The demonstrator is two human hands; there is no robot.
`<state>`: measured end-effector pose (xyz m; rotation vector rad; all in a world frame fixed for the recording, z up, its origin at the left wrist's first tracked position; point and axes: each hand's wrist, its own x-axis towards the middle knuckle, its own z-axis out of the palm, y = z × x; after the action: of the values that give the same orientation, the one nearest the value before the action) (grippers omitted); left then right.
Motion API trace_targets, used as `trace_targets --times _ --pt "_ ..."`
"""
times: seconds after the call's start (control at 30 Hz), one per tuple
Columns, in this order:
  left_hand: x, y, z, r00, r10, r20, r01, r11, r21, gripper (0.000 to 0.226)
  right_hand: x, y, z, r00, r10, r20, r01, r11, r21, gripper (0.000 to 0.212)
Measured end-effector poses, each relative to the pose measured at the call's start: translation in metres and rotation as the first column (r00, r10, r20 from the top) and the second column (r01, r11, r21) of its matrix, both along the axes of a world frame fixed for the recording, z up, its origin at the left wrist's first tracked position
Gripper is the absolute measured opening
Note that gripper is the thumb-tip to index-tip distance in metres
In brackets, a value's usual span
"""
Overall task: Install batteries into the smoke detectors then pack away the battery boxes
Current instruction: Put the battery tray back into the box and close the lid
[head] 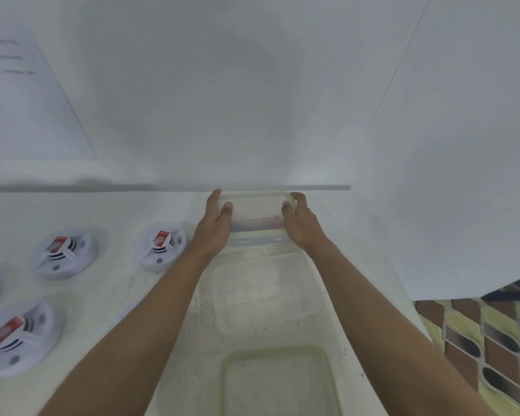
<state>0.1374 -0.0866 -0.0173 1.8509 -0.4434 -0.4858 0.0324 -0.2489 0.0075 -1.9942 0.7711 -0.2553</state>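
A clear plastic box (255, 226) with a pale lid stands at the far edge of the white table, close to the wall. My left hand (215, 219) grips its left end, thumb on the lid. My right hand (297, 219) grips its right end the same way. Something reddish shows faintly through the box wall; I cannot tell what it is. Three white smoke detectors with red labels lie on the left: one (161, 246) beside my left wrist, one (65, 253) further left, one (20, 337) at the near left.
Between my forearms lies a clear lid or shallow tray (264, 295), and nearer me a green-rimmed one (278, 382). A sheet of paper (21, 94) hangs on the wall at left. The table's right edge meets patterned floor tiles (493, 340).
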Motion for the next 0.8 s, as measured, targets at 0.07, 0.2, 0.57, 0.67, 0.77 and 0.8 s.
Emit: trace_targets --times 0.07,0.2,0.57,0.67,0.77,0.8 --pt "0.002 0.002 -0.003 1.0 -0.031 -0.001 0.031 0.999 -0.019 0.055 0.003 0.0 -0.001 1.0 -0.009 0.003 0.009 1.0 0.003 0.041" --pt "0.002 0.004 -0.005 0.998 -0.044 -0.04 0.041 0.997 -0.07 0.059 0.007 -0.001 -0.003 1.0 -0.029 0.005 0.029 0.999 0.018 0.042" --pt "0.024 0.0 -0.006 0.998 -0.042 -0.038 0.04 0.998 -0.047 0.044 0.006 -0.014 -0.005 0.998 -0.066 0.022 0.065 0.997 0.048 0.049" --pt "0.02 -0.002 -0.004 0.997 0.073 -0.002 -0.073 0.997 0.031 0.049 0.006 -0.017 -0.008 0.956 -0.265 0.129 0.25 0.96 0.124 0.051" --pt "0.009 -0.004 0.001 0.988 0.151 0.039 -0.155 0.982 0.104 0.063 0.008 -0.016 -0.01 0.959 -0.271 0.08 0.255 0.953 0.164 0.046" --pt "0.008 -0.005 0.002 0.987 0.152 0.053 -0.157 0.979 0.128 0.067 0.009 -0.015 -0.011 0.965 -0.253 0.072 0.24 0.959 0.152 0.046"
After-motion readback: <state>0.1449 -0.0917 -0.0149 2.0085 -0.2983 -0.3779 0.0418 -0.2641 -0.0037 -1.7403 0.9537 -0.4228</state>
